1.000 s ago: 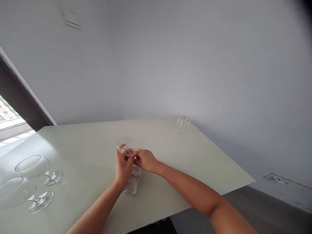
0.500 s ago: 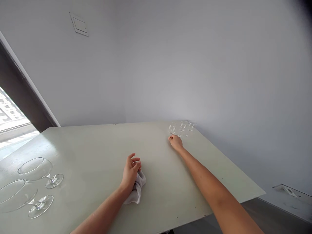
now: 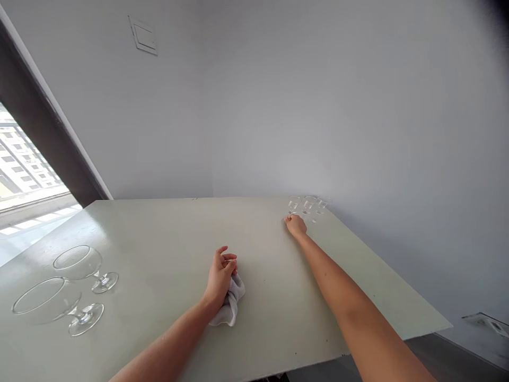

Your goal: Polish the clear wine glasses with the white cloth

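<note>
My left hand rests on the pale table near its middle and grips a crumpled white cloth. My right arm is stretched to the far right corner. There my right hand is closed at the foot of a small clear stemmed glass. Two more small glasses stand just right of it by the wall.
Two large clear wine glasses stand at the table's left, one behind the other. A window with a dark frame is at the left. The table's right edge drops to a dark floor.
One second ago both hands held the small glass over the cloth. My right hand carried it to the far right corner beside the other small glasses; my left hand stayed on the cloth.
</note>
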A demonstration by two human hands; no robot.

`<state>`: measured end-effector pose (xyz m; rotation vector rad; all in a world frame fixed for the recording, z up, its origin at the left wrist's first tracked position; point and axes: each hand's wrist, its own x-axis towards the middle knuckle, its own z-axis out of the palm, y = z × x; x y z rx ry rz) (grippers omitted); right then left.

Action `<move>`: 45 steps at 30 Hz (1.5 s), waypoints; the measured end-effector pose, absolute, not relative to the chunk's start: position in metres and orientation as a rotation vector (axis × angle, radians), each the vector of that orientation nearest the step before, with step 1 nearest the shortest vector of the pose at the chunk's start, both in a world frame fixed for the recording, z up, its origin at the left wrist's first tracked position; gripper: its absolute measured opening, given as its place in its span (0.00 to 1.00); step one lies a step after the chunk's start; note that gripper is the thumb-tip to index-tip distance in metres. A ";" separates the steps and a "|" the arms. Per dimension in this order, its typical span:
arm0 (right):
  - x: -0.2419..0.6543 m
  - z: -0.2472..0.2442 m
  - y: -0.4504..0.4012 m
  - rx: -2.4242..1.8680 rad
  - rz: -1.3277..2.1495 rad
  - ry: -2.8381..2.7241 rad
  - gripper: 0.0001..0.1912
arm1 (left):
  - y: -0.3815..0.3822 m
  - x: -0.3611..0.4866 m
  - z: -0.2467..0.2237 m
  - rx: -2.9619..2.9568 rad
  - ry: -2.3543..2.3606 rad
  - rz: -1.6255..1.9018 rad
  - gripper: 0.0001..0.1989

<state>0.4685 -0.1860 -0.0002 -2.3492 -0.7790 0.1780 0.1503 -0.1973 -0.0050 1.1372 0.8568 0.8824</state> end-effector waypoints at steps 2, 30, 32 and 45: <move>0.462 0.003 -0.194 -2.313 0.157 -0.765 0.10 | -0.198 0.150 -0.003 1.120 0.857 0.883 0.21; 0.276 0.008 -0.250 -1.821 0.505 -1.808 0.11 | -0.196 -0.060 0.013 0.968 1.772 1.843 0.35; 0.277 0.014 -0.252 -1.830 0.406 -1.868 0.15 | -0.188 -0.073 0.009 0.938 1.686 1.708 0.39; 0.253 0.037 -0.238 -1.537 0.606 -1.904 0.08 | -0.174 -0.088 0.008 1.151 1.722 1.419 0.22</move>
